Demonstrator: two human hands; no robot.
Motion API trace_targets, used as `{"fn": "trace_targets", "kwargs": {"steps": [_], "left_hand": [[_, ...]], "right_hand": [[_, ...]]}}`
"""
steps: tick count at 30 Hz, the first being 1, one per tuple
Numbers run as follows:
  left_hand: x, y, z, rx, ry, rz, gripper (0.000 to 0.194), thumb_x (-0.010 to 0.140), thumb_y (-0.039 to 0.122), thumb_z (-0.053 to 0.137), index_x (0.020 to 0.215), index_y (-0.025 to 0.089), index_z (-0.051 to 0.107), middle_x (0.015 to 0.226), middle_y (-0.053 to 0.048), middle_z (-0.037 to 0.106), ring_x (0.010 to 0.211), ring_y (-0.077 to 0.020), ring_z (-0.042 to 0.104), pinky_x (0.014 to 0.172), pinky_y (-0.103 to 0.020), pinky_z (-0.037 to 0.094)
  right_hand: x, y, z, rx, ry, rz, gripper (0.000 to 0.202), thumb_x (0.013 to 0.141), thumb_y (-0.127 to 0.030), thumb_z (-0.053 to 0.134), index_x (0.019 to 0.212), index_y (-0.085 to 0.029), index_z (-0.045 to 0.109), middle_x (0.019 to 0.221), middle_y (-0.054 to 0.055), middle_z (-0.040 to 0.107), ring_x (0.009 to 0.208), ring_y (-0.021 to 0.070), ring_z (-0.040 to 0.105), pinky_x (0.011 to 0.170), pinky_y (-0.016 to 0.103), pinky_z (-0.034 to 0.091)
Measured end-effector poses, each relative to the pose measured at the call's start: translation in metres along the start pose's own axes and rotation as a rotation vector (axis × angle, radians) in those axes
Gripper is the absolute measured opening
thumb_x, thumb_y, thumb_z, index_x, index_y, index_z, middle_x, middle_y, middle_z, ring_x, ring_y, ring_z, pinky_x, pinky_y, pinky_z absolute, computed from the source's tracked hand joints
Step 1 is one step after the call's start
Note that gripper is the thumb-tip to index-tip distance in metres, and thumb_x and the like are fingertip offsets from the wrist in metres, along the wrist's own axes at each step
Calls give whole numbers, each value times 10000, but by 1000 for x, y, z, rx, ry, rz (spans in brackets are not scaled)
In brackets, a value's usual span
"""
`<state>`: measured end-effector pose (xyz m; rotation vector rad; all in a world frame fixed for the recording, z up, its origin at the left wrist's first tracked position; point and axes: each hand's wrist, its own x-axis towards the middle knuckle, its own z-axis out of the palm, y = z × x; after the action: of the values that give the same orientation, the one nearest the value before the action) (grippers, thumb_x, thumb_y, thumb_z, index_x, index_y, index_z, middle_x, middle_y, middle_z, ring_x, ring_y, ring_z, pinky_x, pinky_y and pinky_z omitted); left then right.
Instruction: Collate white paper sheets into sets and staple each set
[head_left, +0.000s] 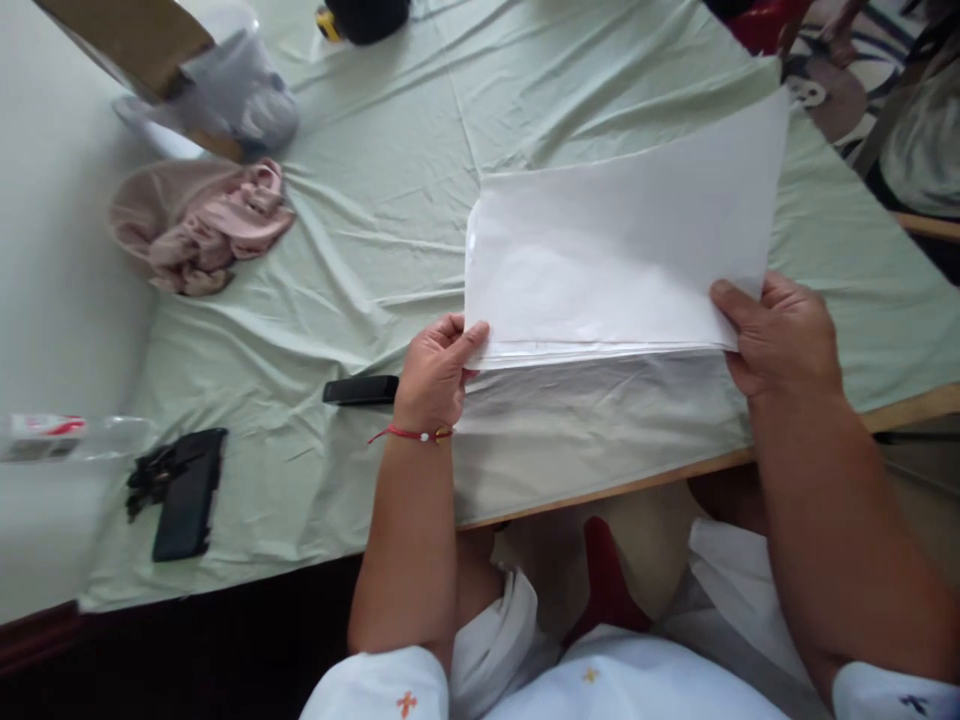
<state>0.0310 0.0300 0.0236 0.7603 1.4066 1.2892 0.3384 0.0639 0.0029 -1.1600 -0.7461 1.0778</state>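
Note:
A stack of white paper sheets (622,250) is held between my two hands, raised over the table's near side. At its lower left corner my left hand (437,365) pinches the edge, thumb on top and fingers beneath. My right hand (784,335) grips the lower right corner the same way. Along the near edge several layers show slightly uneven. The far right corner of the sheets bends upward. A black oblong object (361,390), perhaps a stapler, lies on the cloth just left of my left wrist.
A pale green cloth (375,260) covers the table. Toward the left are a pink cloth bundle (217,220), a black phone (189,495) with keys (154,475), and a plastic bottle (75,438). A cardboard box (139,40) and plastic bag (247,95) stand behind; a tape measure (327,24) lies farther back.

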Motion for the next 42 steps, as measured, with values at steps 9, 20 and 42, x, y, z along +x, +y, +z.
{"fn": "trace_targets", "kwargs": {"steps": [9, 20, 42], "left_hand": [[-1, -1, 2, -10, -48, -11, 593, 574, 521, 987, 581, 195, 493, 529, 79, 424, 458, -45, 344, 404, -177, 288], [-10, 8, -3, 29, -81, -58, 540, 555, 449, 1004, 575, 180, 536, 510, 65, 456, 428, -35, 409, 367, -165, 208], [-3, -1, -7, -98, 49, -57, 312, 651, 280, 917, 673, 185, 621, 565, 61, 530, 498, -74, 456, 478, -186, 402]], "right_hand": [[4, -1, -3, -47, 64, -35, 313, 557, -327, 945, 796, -223, 770, 787, 7, 755, 857, 229, 746, 825, 419, 643], [1, 0, 7, -17, 97, -39, 220, 617, -267, 879, 785, -215, 746, 813, 21, 758, 962, 256, 754, 804, 395, 648], [-6, 2, 14, -25, 18, 43, 354, 580, -347, 953, 834, -200, 755, 793, 23, 751, 951, 267, 756, 803, 394, 648]]}}
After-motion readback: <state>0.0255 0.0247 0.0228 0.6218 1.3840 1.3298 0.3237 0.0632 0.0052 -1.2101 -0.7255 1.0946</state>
